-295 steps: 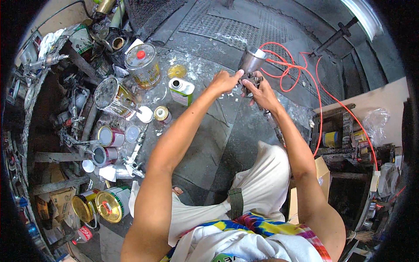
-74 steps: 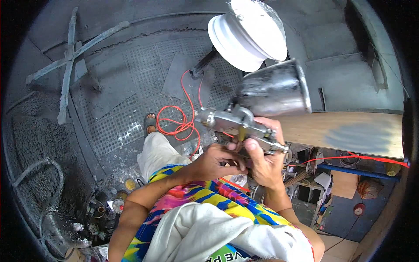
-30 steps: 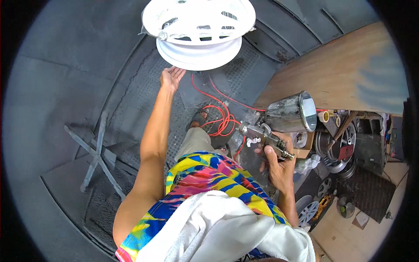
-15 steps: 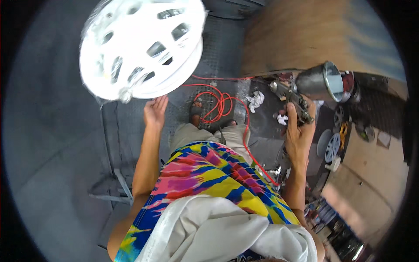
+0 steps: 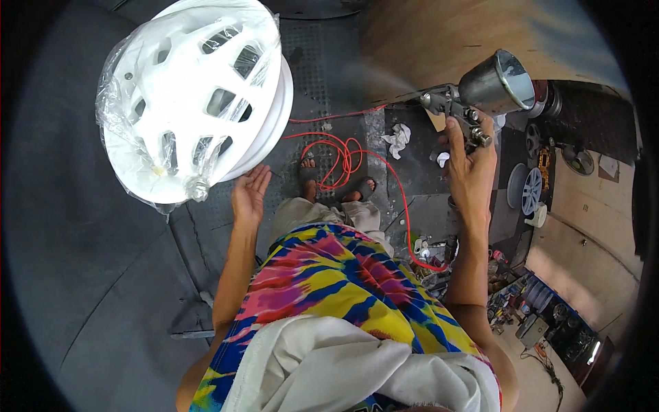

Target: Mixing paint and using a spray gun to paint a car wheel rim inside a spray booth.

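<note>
A white alloy wheel [image 5: 185, 89], its face partly wrapped in clear plastic film, is at the upper left, tilted. My left hand [image 5: 250, 192] is palm up with fingers stretched, at the near edge of the wheel's barrel; I cannot tell whether the fingertips touch it. In my right hand [image 5: 472, 168] is a metal spray gun [image 5: 456, 110] with a silver paint cup on it. Pale mist fans out leftward from its nozzle, toward the wheel. The trigger is partly hidden by my fingers.
A red air hose [image 5: 343, 161] lies coiled on the dark floor by my feet and runs toward the right. Crumpled white paper [image 5: 397, 141] lies right of it. A brown board [image 5: 473, 41] stands beyond the gun. More wheels [image 5: 530, 191] and a cluttered bench are at right.
Mist now shows at the spray gun's nozzle, where none was visible before. The wheel sits farther left and lower in view, and the gun is slightly higher.
</note>
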The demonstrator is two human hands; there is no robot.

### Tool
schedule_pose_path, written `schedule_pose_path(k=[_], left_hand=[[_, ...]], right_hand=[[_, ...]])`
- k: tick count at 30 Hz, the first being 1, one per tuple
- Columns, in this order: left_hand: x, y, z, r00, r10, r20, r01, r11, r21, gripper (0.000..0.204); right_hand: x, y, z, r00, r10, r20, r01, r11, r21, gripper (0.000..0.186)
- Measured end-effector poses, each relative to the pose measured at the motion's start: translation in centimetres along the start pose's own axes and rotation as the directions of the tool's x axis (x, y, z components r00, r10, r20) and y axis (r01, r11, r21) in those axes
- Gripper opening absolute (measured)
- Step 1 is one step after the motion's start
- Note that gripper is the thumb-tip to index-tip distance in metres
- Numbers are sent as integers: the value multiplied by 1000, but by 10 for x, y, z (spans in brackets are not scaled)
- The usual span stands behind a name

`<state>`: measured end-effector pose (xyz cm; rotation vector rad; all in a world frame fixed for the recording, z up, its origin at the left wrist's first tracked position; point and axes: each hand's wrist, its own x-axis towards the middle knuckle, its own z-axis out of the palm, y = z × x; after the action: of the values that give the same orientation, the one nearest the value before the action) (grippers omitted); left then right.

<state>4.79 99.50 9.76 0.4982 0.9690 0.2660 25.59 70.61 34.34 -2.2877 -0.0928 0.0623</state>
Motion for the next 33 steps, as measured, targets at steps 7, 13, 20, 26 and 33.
schedule_pose_path(k=[7,13,20,26,33], left_hand=[[-10,1,15,990,-104,92,102,995,22,41],[-28,-11,56,928,-230,294,77,889,450,31],[-91,-62,207,518,-337,787,-263,812,521,24],[-116,-4,219,398,-210,893,-697,563,444,19],[-98,176,209,342,296,892,-833,-344,433,15]], right_hand=[[12,0,7,997,-53,-56,51,998,-40,26],[21,-2,23,991,-22,-130,28,999,46,28],[17,-5,23,1000,-9,-26,13,991,134,30],[-12,-20,27,995,31,90,-57,952,300,31],[-36,-41,18,961,45,271,-139,931,337,35]])
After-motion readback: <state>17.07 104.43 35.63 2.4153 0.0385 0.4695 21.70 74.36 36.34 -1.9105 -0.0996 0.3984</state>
